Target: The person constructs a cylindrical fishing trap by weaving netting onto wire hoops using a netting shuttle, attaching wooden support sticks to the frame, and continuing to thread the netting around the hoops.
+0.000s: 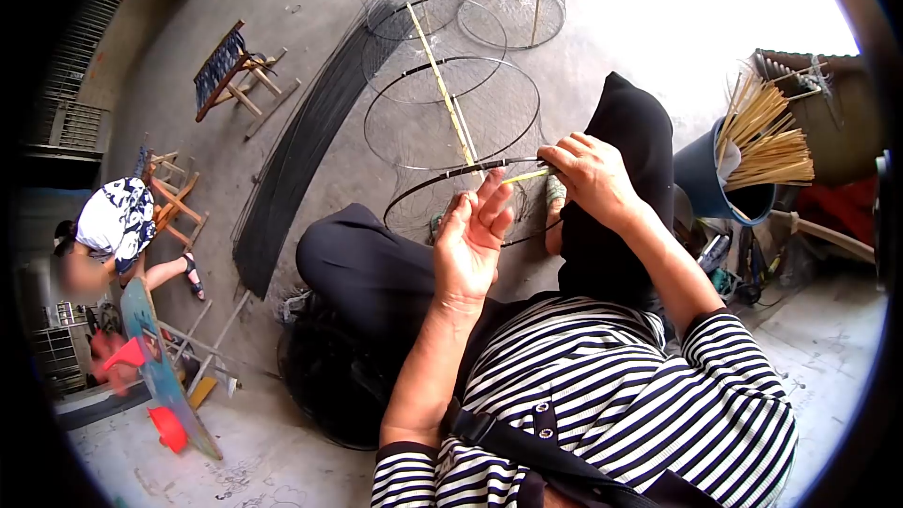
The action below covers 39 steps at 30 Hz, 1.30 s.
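My right hand (593,177) is closed, its thumb and fingers pinching the rim of a black hoop (406,196) and a thin yellow strip (529,176). The strip reaches left from that pinch to the fingertips of my left hand (475,245). That hand is palm up, its fingers bent and apart, just below the hoop's rim. Fine netting (451,118) joins this hoop to further hoops stretching away across the floor. A long pale stick (437,75) lies along the middle of the netting, its near end by the rim.
A blue bucket (696,174) of thin wooden sticks (767,146) stands at the right. Black netting (306,150) lies on the floor at the left, near a folding stool (221,71). Another person (118,216) sits at the far left by a tilted board (155,357).
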Tool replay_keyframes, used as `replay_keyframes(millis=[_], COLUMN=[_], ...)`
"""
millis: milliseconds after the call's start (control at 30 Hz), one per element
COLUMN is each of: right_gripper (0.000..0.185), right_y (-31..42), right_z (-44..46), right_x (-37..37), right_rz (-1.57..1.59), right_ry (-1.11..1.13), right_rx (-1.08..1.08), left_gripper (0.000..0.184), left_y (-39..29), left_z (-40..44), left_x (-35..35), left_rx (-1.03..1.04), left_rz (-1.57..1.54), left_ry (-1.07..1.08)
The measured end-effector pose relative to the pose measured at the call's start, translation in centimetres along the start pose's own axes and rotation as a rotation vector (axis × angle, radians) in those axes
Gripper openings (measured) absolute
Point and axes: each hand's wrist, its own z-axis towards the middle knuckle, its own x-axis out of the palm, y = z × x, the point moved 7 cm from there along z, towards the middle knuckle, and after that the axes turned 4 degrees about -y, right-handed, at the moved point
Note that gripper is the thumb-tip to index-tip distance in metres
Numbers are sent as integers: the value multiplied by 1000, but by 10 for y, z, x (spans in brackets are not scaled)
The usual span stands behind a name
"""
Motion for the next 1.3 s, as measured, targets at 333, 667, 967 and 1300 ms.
replay_keyframes(millis=[333, 667, 967, 1300], right_gripper=[21, 29, 55, 19], right_y=[-17, -50, -72, 22], right_z=[5, -20, -10, 18], right_x=[-24, -52, -128, -76], right_rz=[22, 1173, 699, 60], right_ry=[-55, -186, -384, -67], right_rx=[-55, 597, 397, -70], left_gripper=[19, 12, 27, 26], left_y=[26, 30, 21, 16], left_z=[-4, -7, -24, -46], left_x=[10, 18, 7, 16], left_rx=[-117, -127, -62, 11], left_rz=[9, -224, -2, 139], left_ry=[52, 126, 36, -40])
